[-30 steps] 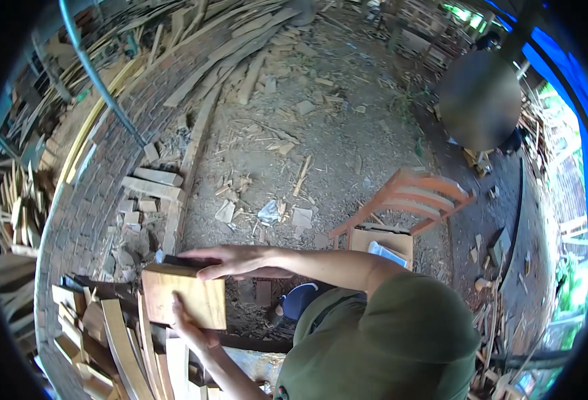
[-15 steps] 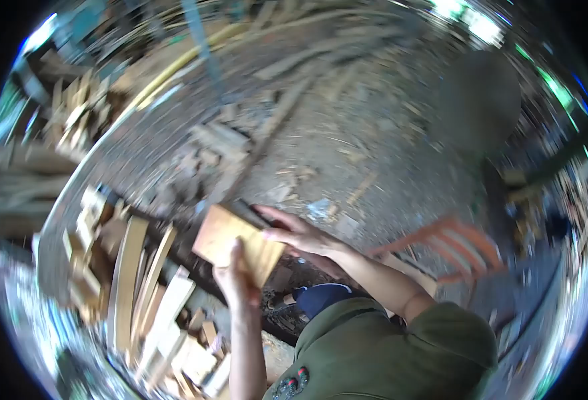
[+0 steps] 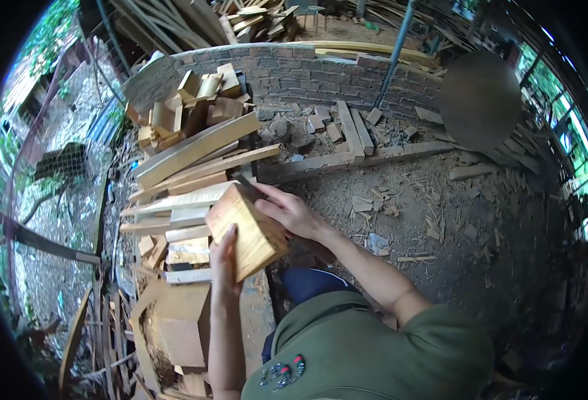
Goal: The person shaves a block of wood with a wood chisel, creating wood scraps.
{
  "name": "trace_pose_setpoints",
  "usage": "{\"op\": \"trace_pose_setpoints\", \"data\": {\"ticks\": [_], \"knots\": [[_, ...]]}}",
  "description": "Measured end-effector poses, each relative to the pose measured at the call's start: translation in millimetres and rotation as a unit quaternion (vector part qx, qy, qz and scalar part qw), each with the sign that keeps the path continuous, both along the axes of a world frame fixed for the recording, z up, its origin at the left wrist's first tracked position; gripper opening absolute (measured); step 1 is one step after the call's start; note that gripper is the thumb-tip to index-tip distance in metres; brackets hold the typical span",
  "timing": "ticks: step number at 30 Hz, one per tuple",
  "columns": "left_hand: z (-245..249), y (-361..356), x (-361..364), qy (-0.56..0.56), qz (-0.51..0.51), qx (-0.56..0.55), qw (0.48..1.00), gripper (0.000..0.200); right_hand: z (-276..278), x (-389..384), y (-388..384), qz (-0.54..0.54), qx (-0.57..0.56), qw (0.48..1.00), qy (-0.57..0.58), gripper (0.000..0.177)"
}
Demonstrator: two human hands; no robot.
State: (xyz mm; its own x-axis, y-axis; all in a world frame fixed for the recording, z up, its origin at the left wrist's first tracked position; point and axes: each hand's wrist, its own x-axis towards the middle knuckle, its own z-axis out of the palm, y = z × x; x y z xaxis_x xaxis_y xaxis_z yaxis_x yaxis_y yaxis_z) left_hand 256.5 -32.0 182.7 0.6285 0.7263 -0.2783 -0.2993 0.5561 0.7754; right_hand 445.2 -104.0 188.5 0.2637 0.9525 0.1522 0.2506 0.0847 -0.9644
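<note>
A thick, pale wooden block is held up in front of my body, tilted. My left hand grips its lower left side, the thumb lying on its broad face. At the block's upper right edge is my right hand, its fingers around a dark, narrow piece against the block; what this piece is I cannot make out. Behind the block, long boards and short offcuts lie stacked on the left.
A low brick wall curves behind a pile of wood chunks. A large wooden block sits at lower left. A long beam and scraps lie on the dirt floor. A blue pole stands at the wall.
The view has swung left, bringing the stacked wood and brick wall nearer the centre. Both hands still hold the block, which is tilted more and shows its side.
</note>
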Motion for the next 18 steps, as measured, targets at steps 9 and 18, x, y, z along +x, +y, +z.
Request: {"op": "trace_pose_setpoints", "data": {"ticks": [9, 18], "knots": [[8.5, 11.0, -77.5, 0.08, 0.143, 0.077, 0.983, 0.048, 6.7, -61.4, 114.1, 0.182, -0.001, 0.98, -0.081, 0.101], [-24.0, 52.2, -125.2, -0.221, 0.267, -0.033, 0.937, 0.079, 1.9, -90.8, 171.3, 0.18, -0.203, 0.929, 0.252, 0.082]]}}
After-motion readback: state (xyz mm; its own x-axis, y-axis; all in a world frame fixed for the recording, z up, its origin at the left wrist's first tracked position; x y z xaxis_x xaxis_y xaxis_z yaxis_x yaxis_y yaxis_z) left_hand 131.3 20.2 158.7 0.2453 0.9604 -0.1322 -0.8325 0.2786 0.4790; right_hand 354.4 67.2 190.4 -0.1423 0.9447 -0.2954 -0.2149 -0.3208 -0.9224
